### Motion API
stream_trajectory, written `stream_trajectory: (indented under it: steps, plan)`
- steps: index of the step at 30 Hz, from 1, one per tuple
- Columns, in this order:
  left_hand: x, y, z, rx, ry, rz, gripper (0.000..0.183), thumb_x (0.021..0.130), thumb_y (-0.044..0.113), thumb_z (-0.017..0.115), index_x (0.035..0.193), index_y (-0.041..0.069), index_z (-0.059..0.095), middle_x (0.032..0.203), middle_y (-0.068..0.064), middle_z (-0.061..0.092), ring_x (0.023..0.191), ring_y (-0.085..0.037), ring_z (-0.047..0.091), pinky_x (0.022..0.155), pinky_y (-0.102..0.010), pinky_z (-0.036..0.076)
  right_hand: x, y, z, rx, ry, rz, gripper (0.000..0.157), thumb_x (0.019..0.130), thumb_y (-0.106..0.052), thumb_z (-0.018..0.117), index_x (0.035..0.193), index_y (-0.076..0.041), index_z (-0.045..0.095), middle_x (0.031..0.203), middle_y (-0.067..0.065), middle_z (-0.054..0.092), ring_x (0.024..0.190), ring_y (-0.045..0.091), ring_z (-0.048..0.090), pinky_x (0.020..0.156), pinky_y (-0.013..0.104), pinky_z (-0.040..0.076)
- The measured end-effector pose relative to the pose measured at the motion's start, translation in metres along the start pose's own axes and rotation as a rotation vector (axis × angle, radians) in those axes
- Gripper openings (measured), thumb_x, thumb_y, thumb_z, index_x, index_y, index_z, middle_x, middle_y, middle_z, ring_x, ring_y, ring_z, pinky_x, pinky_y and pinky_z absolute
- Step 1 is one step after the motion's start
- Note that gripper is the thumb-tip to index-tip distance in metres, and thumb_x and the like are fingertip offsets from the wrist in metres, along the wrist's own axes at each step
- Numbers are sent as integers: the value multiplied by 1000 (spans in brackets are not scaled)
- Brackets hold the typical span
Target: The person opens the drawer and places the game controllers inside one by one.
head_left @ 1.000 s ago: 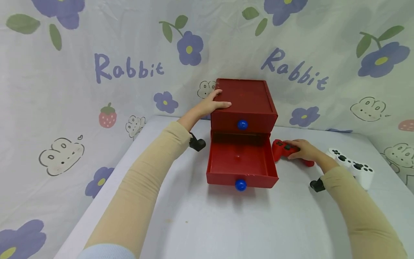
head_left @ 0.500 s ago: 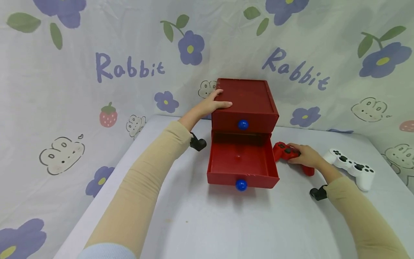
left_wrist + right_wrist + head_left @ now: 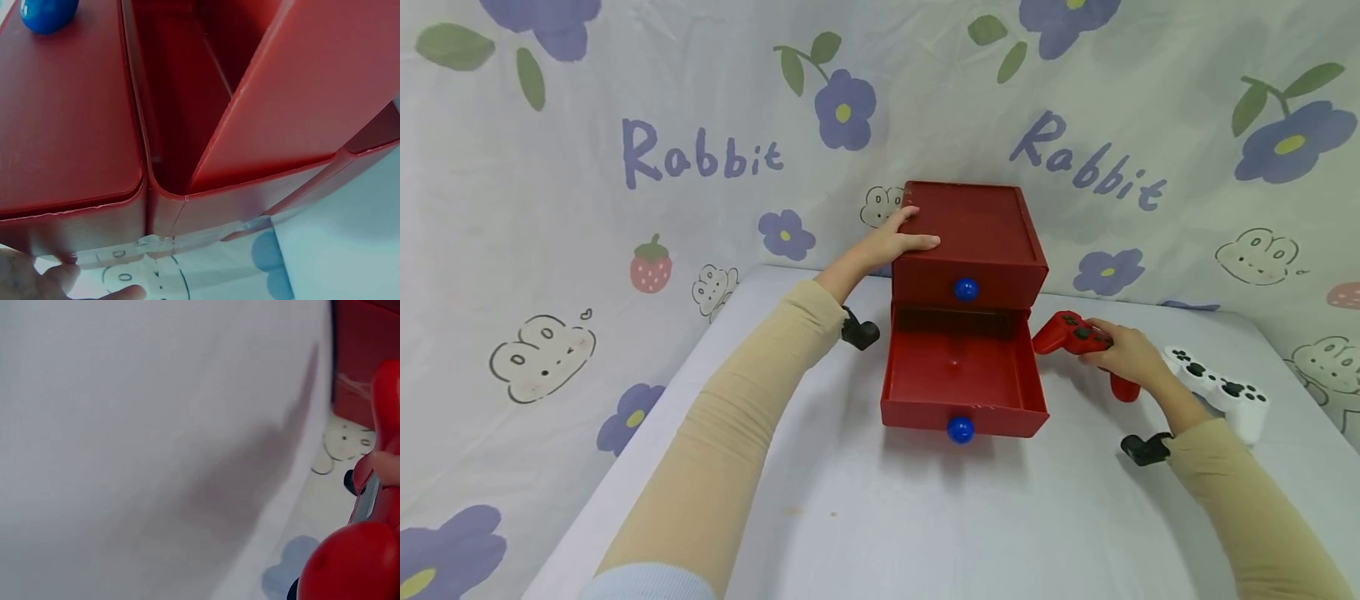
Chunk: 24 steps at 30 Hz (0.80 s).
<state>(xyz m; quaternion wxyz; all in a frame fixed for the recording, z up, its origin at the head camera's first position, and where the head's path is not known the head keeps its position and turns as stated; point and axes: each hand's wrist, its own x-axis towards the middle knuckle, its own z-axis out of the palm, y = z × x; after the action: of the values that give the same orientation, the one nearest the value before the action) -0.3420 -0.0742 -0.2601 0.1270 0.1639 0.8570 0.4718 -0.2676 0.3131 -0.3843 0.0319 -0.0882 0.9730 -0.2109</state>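
Note:
A small red two-drawer cabinet (image 3: 973, 221) with blue knobs stands against the back curtain. Its lower drawer (image 3: 917, 415) is pulled out and has nothing in it; the upper one is closed. My left hand (image 3: 886, 243) rests on the cabinet's left top edge, thumb and fingers extended. In the left wrist view, some of its fingertips (image 3: 128, 292) show at the lower left. To the right of the drawer, my right hand (image 3: 1123, 354) grips a red game controller (image 3: 1066, 332) by its middle. The right wrist view shows the controller (image 3: 350, 565) raised above the tabletop, with a shadow below.
A white game controller (image 3: 1243, 408) lies to the right, partly behind my right forearm. Black wrist devices (image 3: 860, 332) stick out from both sleeves. A patterned curtain (image 3: 700, 217) closes off the back and left of the white table (image 3: 925, 525).
My right hand has taken firmer hold of the red controller, lifted it off the table and turned it a little. My left hand stays on the cabinet.

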Motion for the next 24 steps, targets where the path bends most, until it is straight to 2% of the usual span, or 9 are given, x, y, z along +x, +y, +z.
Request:
stream_trajectory:
  steps: [4,10,19,24]
  plan:
    - [1,0,0,-1,1,3,77,85,42,56,147,21,15,153,-3,9,135,-22,18,108,-44,22,-7,-6,-9,12,3,23,65,81,-30,66,133,0,41,109,30,56,91,40,52,71,47,43]
    - [1,0,0,-9,-2,0,77,85,42,56,147,21,14,153,-4,9,135,-22,18,108,-44,22,-17,-13,-23,47,-38,71,69,81,-36,66,134,-2,39,109,29,54,92,42,51,65,43,45]
    - [-1,2,-1,-19,-4,-7,77,86,41,56,147,21,14,152,-4,10,134,-23,19,108,-44,23,-31,-30,-42,60,-55,81,73,79,-37,68,137,-5,38,110,28,54,94,44,50,62,42,46]
    - [-1,2,-1,-6,-7,-8,78,85,42,56,147,21,14,153,-4,9,135,-22,17,108,-45,22,-36,-38,-51,65,-77,88,74,79,-37,69,138,-5,37,107,27,55,87,39,54,59,36,47]
